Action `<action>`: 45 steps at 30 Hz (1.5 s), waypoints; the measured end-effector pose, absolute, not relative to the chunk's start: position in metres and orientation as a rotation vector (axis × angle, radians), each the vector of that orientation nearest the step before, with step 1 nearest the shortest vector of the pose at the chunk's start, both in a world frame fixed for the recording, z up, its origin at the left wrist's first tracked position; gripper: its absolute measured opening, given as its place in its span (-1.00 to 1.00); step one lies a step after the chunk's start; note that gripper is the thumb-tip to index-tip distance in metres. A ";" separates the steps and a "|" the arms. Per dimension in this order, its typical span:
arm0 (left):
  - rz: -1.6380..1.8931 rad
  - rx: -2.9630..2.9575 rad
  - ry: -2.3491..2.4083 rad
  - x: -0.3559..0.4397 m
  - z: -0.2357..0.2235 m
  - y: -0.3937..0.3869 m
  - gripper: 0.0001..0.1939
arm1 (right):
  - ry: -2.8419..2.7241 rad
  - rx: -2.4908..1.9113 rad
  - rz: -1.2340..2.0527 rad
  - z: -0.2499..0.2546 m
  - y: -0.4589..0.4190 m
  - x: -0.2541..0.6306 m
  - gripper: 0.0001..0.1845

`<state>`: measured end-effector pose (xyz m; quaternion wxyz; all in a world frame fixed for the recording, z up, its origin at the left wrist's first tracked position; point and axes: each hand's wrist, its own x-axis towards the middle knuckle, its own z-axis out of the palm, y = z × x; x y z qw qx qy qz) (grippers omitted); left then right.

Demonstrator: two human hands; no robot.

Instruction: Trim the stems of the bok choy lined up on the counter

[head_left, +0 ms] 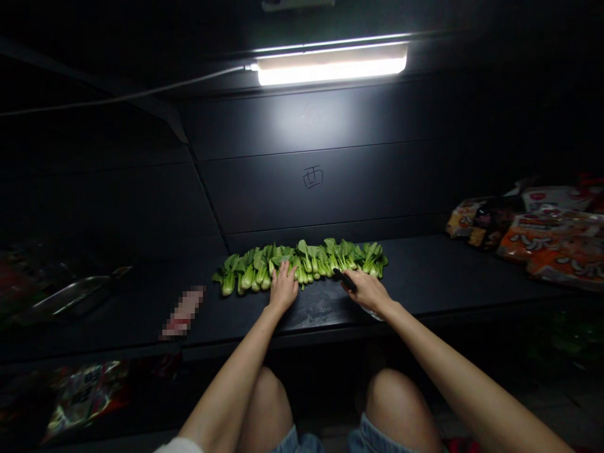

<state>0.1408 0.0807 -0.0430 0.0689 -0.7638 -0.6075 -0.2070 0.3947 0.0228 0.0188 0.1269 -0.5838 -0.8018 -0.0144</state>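
A long row of bok choy lies side by side on the black counter, with green leaves pointing away from me and pale stems towards me. My left hand rests flat on the stems and leaves near the row's middle, fingers spread. My right hand sits just in front of the row's right half, shut around a knife. Its black part sticks out past my fingers towards the vegetables. A pale strip under my right wrist may be its blade, though my hand hides most of it.
Printed food bags are piled at the counter's right end. A metal tray sits at the left, beside a blurred-out item. A lit tube lamp hangs above the dark wall panels. More packaging lies below the counter's left.
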 end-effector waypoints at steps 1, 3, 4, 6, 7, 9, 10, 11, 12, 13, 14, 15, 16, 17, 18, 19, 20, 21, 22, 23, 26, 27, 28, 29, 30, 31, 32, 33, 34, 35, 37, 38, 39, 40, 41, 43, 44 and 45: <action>-0.620 -2.302 -1.827 0.142 -0.043 0.081 -0.50 | -2.326 -1.715 -0.033 0.019 0.022 0.396 -0.66; -0.613 -2.304 -1.823 0.144 -0.043 0.081 -0.50 | -2.310 -1.738 -0.016 0.019 0.022 0.398 -0.66; -0.608 -2.305 -1.822 0.145 -0.043 0.081 -0.50 | -2.304 -1.745 -0.011 0.020 0.021 0.400 -0.67; -0.597 -2.308 -1.818 0.148 -0.042 0.080 -0.49 | -2.296 -1.757 -0.008 0.020 0.020 0.403 -0.69; -0.591 -2.310 -1.818 0.149 -0.042 0.080 -0.49 | -2.292 -1.765 -0.010 0.020 0.020 0.405 -0.70; -0.582 -2.316 -1.816 0.151 -0.042 0.080 -0.48 | -2.285 -1.784 -0.015 0.018 0.020 0.409 -0.70; -0.580 -2.319 -1.815 0.152 -0.042 0.081 -0.49 | -2.281 -1.792 -0.018 0.017 0.020 0.411 -0.70; -0.580 -2.320 -1.814 0.153 -0.042 0.081 -0.49 | -2.273 -1.798 -0.023 0.016 0.021 0.413 -0.70; -0.581 -2.322 -1.812 0.154 -0.043 0.082 -0.49 | -2.262 -1.803 -0.026 0.015 0.021 0.415 -0.69; -0.581 -2.323 -1.810 0.154 -0.044 0.082 -0.49 | -2.247 -1.808 -0.030 0.014 0.021 0.417 -0.68; -0.579 -2.325 -1.808 0.155 -0.044 0.083 -0.49 | -2.231 -1.815 -0.031 0.014 0.021 0.419 -0.68; -0.577 -2.328 -1.806 0.156 -0.045 0.084 -0.48 | -2.216 -1.825 -0.030 0.014 0.021 0.422 -0.67; -0.576 -2.331 -1.803 0.157 -0.045 0.084 -0.48 | -2.200 -1.834 -0.029 0.014 0.021 0.424 -0.67; -0.575 -2.331 -1.799 0.158 -0.046 0.084 -0.48 | -2.187 -1.844 -0.028 0.014 0.021 0.426 -0.67; -0.576 -2.330 -1.796 0.160 -0.047 0.085 -0.48 | -2.177 -1.854 -0.027 0.014 0.021 0.428 -0.67; -0.577 -2.329 -1.792 0.161 -0.047 0.084 -0.48 | -2.170 -1.860 -0.030 0.014 0.020 0.431 -0.67; -0.578 -2.329 -1.789 0.163 -0.048 0.084 -0.48 | -2.165 -1.861 -0.035 0.013 0.020 0.434 -0.67; -0.580 -2.331 -1.785 0.164 -0.048 0.084 -0.49 | -2.164 -1.857 -0.043 0.013 0.020 0.436 -0.68; -0.582 -2.336 -1.782 0.166 -0.048 0.083 -0.49 | -2.165 -1.851 -0.052 0.012 0.019 0.439 -0.68; -0.583 -2.342 -1.779 0.167 -0.048 0.083 -0.50 | -2.166 -1.846 -0.061 0.011 0.019 0.442 -0.68; -0.584 -2.353 -1.777 0.171 -0.047 0.082 -0.51 | -2.145 -1.843 -0.080 0.009 0.019 0.449 -0.69; -0.582 -2.351 -1.779 0.172 -0.047 0.082 -0.51 | -2.132 -1.847 -0.081 0.010 0.019 0.450 -0.69; -0.580 -2.349 -1.779 0.173 -0.047 0.082 -0.51 | -2.120 -1.851 -0.082 0.010 0.018 0.452 -0.69; -0.579 -2.347 -1.776 0.174 -0.046 0.082 -0.51 | -2.112 -1.854 -0.082 0.011 0.018 0.454 -0.69; -0.578 -2.347 -1.767 0.175 -0.046 0.082 -0.51 | -2.107 -1.859 -0.083 0.012 0.017 0.455 -0.70; -0.578 -2.348 -1.754 0.176 -0.046 0.082 -0.51 | -2.104 -1.865 -0.086 0.013 0.016 0.457 -0.70; -0.577 -2.352 -1.738 0.177 -0.046 0.082 -0.51 | -2.103 -1.874 -0.092 0.013 0.016 0.458 -0.70; -0.576 -2.359 -1.720 0.178 -0.046 0.082 -0.51 | -2.099 -1.886 -0.097 0.014 0.015 0.459 -0.70; -0.573 -2.369 -1.700 0.180 -0.047 0.081 -0.52 | -2.093 -1.904 -0.102 0.014 0.014 0.461 -0.70; -0.568 -2.381 -1.681 0.182 -0.047 0.081 -0.52 | -2.085 -1.923 -0.105 0.014 0.014 0.462 -0.71; -0.546 -2.407 -1.648 0.186 -0.047 0.078 -0.53 | -2.073 -1.952 -0.110 0.014 0.013 0.465 -0.71; -0.530 -2.420 -1.637 0.188 -0.047 0.077 -0.53 | -2.068 -1.953 -0.114 0.013 0.013 0.466 -0.72; -0.509 -2.435 -1.629 0.190 -0.047 0.076 -0.53 | -2.066 -1.945 -0.120 0.012 0.013 0.467 -0.72; -0.487 -2.448 -1.626 0.192 -0.047 0.075 -0.53 | -2.065 -1.931 -0.128 0.012 0.013 0.468 -0.72; -0.464 -2.460 -1.627 0.194 -0.047 0.073 -0.53 | -2.065 -1.915 -0.134 0.011 0.013 0.468 -0.72; -0.422 -2.474 -1.635 0.196 -0.046 0.072 -0.54 | -2.061 -1.888 -0.146 0.010 0.014 0.470 -0.72; -0.405 -2.476 -1.640 0.196 -0.046 0.071 -0.54 | -2.055 -1.881 -0.149 0.010 0.015 0.471 -0.71; -0.389 -2.477 -1.645 0.196 -0.046 0.071 -0.54 | -2.045 -1.879 -0.148 0.010 0.015 0.472 -0.71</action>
